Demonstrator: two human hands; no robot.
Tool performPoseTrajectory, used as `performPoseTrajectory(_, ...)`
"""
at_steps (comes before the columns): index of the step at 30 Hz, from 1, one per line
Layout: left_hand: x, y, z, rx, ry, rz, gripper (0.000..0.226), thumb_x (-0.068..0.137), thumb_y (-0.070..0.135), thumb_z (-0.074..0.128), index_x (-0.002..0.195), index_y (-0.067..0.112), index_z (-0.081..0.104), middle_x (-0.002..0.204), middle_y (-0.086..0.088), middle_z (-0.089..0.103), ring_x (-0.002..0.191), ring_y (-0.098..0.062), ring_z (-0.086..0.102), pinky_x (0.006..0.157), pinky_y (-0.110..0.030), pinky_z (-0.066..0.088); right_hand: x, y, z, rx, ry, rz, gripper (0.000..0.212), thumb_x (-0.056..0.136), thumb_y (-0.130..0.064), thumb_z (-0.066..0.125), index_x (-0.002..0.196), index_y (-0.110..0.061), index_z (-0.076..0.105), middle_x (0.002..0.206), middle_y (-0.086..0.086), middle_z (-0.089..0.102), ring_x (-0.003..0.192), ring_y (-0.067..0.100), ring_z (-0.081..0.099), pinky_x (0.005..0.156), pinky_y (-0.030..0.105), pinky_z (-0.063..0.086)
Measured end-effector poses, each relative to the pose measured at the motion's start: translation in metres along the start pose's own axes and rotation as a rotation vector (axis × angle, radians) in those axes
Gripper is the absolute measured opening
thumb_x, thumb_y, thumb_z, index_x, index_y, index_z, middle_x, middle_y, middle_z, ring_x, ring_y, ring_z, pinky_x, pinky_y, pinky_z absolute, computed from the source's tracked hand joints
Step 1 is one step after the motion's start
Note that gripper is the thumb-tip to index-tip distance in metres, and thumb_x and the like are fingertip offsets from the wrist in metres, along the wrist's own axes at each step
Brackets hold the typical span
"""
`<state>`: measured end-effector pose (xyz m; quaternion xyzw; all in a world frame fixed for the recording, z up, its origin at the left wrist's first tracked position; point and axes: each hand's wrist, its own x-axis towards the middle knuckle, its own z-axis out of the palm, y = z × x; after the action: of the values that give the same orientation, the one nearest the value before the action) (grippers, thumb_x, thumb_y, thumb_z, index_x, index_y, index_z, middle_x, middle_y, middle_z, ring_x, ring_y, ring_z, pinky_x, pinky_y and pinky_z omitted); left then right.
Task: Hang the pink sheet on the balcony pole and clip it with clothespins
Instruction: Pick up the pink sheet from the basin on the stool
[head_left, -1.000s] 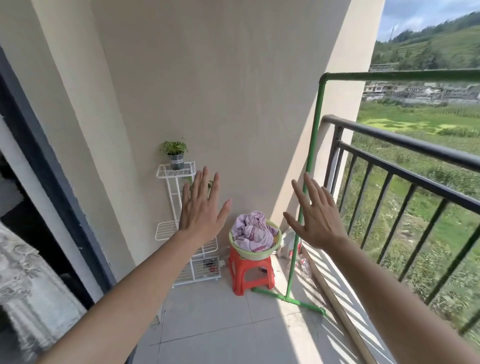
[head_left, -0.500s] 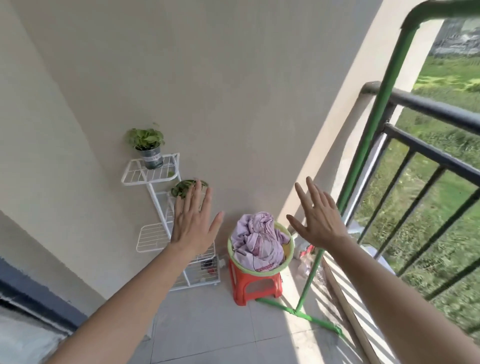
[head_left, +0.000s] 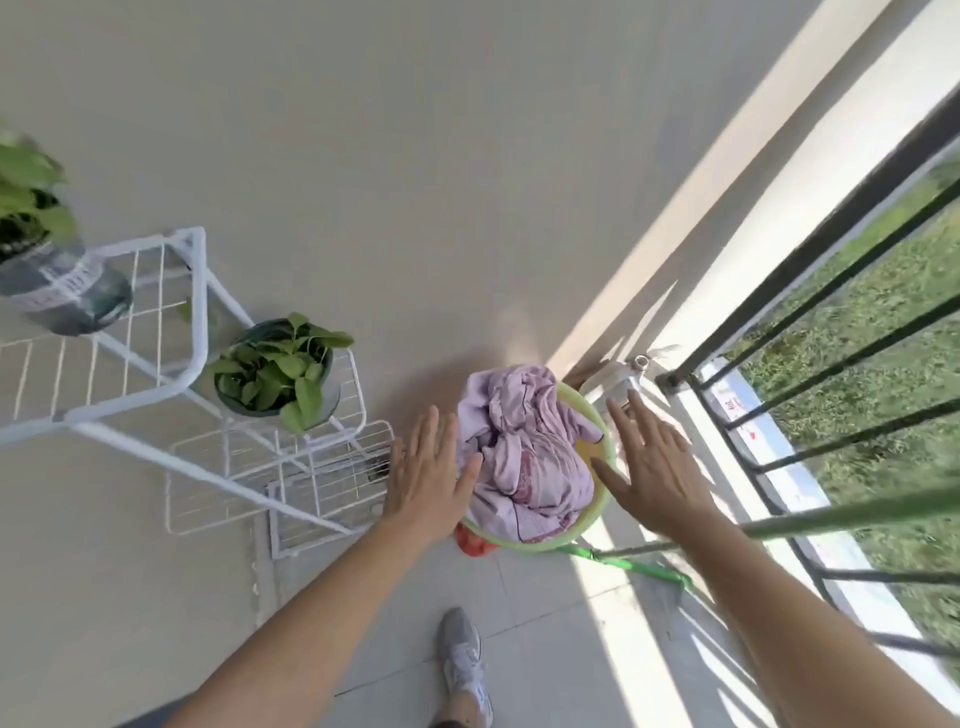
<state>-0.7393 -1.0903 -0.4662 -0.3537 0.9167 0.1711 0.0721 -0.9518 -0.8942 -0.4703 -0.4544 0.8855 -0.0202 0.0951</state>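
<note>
The pink sheet (head_left: 524, 457) lies crumpled in a pale green basin (head_left: 597, 512) that rests on an orange stool (head_left: 472, 543). My left hand (head_left: 428, 475) hovers flat just left of the basin, fingers spread, holding nothing. My right hand (head_left: 649, 467) hovers over the basin's right rim, also spread and empty. A green pole (head_left: 852, 517) of the drying stand crosses blurred at the right, and its green foot (head_left: 634, 564) lies on the floor below the basin. I see no clothespins.
A white wire rack (head_left: 171, 364) with two potted plants (head_left: 278, 371) stands at the left against the beige wall. The black balcony railing (head_left: 831, 332) runs along the right. A clear bottle (head_left: 621, 387) sits behind the basin. My grey shoe (head_left: 462, 665) is on the tiled floor.
The view has moved closer and tilted down over the basin. Both hands have come down to either side of the sheet, still spread and empty.
</note>
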Motion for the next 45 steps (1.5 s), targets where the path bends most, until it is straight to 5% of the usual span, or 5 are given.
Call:
performPoseTrajectory(18,0.111,-0.001,0.297,-0.439,-0.036,-0.137,0.078,0.094,0.064,0.029,0.149,0.009,0.028,0.155,-0.008,0.031,0.144,-0.023,0.025,0.115,-0.045,0.022,0.081,0.010,0.306,0.505,-0.133,0.183,0.083,0.089,-0.059,0.058,0.153,-0.020,0.023,0.133,0.018,0.048,0.115,0.032,0.044,0.094,0.043,0.041)
performPoseTrajectory(27,0.146,0.027,0.212,-0.818,0.080,-0.303,0.054,0.096,0.043,0.048,0.140,0.013,0.038,0.131,-0.002,0.057,0.119,-0.015,0.056,0.098,-0.043,0.047,0.100,-0.009,0.207,0.902,-0.063,0.243,0.051,0.090,-0.058,0.059,0.127,-0.024,0.051,0.093,-0.013,0.068,0.089,0.013,0.067,0.076,0.035,0.053)
performPoseTrajectory(32,0.149,0.048,0.119,-0.814,0.114,-0.203,0.049,0.099,0.008,0.049,0.146,0.011,0.036,0.115,0.012,0.043,0.089,0.019,0.039,0.074,0.007,0.032,0.101,0.002,0.128,1.066,-0.167,0.295,0.071,0.085,-0.074,0.052,0.142,-0.033,0.043,0.127,-0.024,0.061,0.118,-0.001,0.057,0.103,0.034,0.047)
performPoseTrajectory(40,0.127,0.083,0.025,-0.976,-0.059,-0.120,0.067,0.090,0.061,0.046,0.146,0.027,0.030,0.130,0.014,0.049,0.113,-0.001,0.051,0.087,-0.023,0.039,0.079,-0.010,0.037,0.997,-0.051,0.249,0.036,0.097,-0.055,0.048,0.085,-0.021,0.045,0.065,-0.005,0.043,0.058,0.004,0.041,0.061,0.033,0.042)
performPoseTrajectory(45,0.121,0.104,-0.027,-0.942,0.225,-0.107,0.041,0.096,0.051,0.041,0.100,0.012,0.050,0.083,0.002,0.059,0.080,-0.020,0.059,0.070,-0.033,0.045,0.065,-0.017,-0.026,1.075,-0.066,0.143,0.038,0.103,-0.044,0.044,0.080,-0.013,0.044,0.071,-0.005,0.045,0.067,0.010,0.045,0.071,0.032,0.040)
